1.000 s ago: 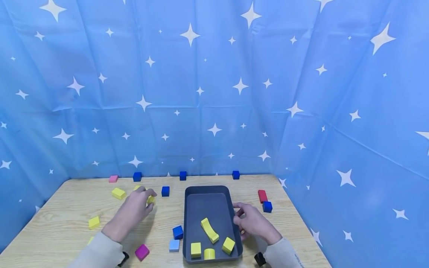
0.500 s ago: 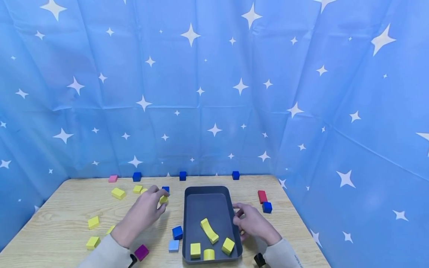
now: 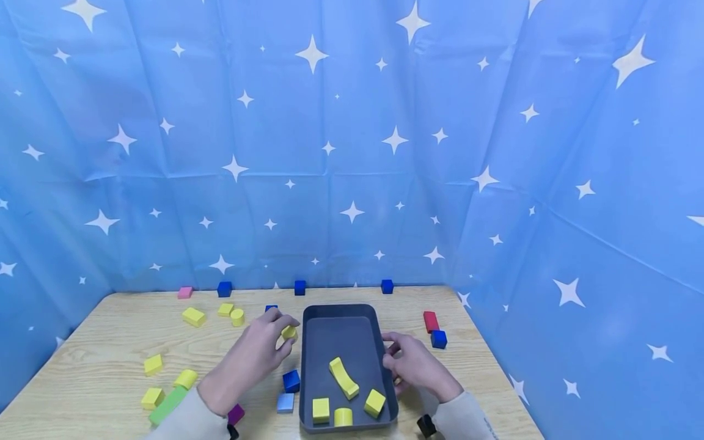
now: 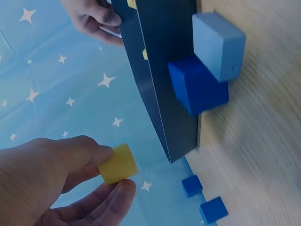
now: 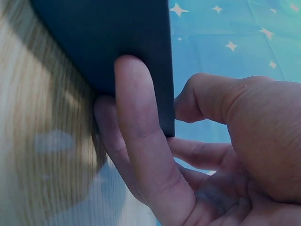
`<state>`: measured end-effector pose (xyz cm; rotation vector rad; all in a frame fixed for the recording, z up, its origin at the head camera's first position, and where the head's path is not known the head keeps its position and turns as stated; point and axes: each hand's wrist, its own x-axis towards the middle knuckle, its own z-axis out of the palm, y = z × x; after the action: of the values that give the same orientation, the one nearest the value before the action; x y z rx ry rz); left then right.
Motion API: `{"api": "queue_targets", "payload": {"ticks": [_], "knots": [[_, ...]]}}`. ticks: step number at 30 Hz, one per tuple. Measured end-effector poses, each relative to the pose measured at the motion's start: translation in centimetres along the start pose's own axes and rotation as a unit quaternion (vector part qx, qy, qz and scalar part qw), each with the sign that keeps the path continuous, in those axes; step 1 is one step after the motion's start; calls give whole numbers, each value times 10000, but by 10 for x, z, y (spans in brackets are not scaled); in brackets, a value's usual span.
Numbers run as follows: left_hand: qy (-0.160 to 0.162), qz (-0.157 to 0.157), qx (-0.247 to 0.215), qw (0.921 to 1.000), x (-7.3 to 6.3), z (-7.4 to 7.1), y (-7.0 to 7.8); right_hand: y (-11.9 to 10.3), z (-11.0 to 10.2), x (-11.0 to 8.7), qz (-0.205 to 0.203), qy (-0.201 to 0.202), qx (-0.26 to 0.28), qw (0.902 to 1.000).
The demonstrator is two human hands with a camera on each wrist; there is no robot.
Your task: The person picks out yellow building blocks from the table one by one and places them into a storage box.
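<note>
From the head view, your left hand (image 3: 258, 357) pinches a small yellow block (image 3: 289, 333) between thumb and fingertips, just beside the left wall of the dark tray (image 3: 341, 321). To do this step well, I judge you should lift the block clear of that wall before you loosen the pinch, and aim for the bare far half of the tray, away from the yellow pieces (image 3: 344, 377) lying at its near end. Your right hand (image 3: 415, 366) curls round the tray's right wall; a firm hold there should stop the tray sliding.

In the left wrist view, the yellow block (image 4: 117, 164) sits between your thumb and a fingertip, outside the tray (image 4: 160, 80), apart from its wall. A dark blue cube (image 4: 197, 85) and a light blue cube (image 4: 218, 38) lie against the tray's outer side.

In the right wrist view, your fingers (image 5: 141, 141) press the tray's outer wall (image 5: 117, 42) while the thumb hooks over its rim. The yellow block is not visible here.
</note>
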<state>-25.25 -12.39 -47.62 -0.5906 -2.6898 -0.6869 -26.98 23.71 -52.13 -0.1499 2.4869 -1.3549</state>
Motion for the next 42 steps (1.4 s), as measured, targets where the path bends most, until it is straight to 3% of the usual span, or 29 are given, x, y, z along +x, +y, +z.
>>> {"api": "queue_targets", "payload": {"ticks": [22, 29, 42], "knots": [[-576, 958, -342, 9931, -5, 27, 20, -4, -3, 0, -64, 80, -67, 9999], [-915, 1096, -307, 9893, -8, 33, 21, -4, -2, 0, -50, 40, -48, 10000], [-947, 1130, -39, 9891, -7, 40, 20, -2, 0, 0, 8, -4, -43, 10000]]}}
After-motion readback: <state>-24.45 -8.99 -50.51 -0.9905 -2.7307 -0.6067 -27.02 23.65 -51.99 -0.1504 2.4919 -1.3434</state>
